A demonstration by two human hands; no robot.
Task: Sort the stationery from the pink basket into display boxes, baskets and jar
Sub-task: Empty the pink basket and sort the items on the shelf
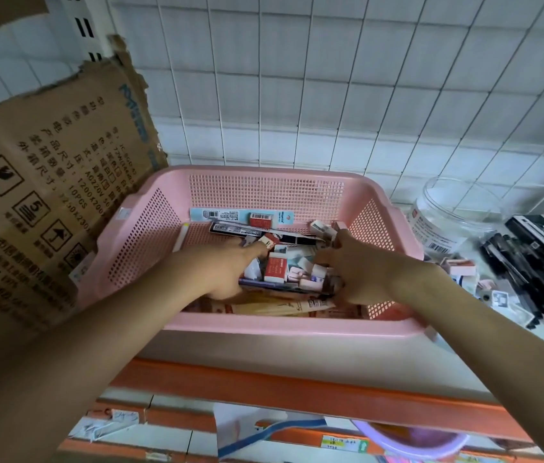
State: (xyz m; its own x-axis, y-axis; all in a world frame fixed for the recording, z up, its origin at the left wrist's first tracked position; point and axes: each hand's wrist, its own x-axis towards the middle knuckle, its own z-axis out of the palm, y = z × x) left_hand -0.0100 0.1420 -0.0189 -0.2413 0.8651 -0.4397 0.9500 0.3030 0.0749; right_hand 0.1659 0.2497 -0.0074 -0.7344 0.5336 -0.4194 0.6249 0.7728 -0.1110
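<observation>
The pink basket [263, 192] is set on a white counter [347, 359] with an orange front edge, and both hands are reached down into it from the near side. Loose stationery is heaped on its floor: a red-and-white eraser [276, 269] lies between the two hands, a blue card pack [240, 217] lies against the far wall, and a bundle of pencils [274, 308] lies along the near wall, under the wrists.

A clear jar [454, 215] is seen to the right of the basket, with black pens [528, 272] and small boxed items beside it. A torn cardboard sheet [46, 195] is leaned at the left, and a white tiled wall [330, 78] stands behind.

The left hand [227, 265] is held with fingers loosely extended, its fingertips touching a small red eraser at the pile's top. The right hand [354, 265] is curled over a cluster of small erasers; whether any is actually gripped cannot be told.
</observation>
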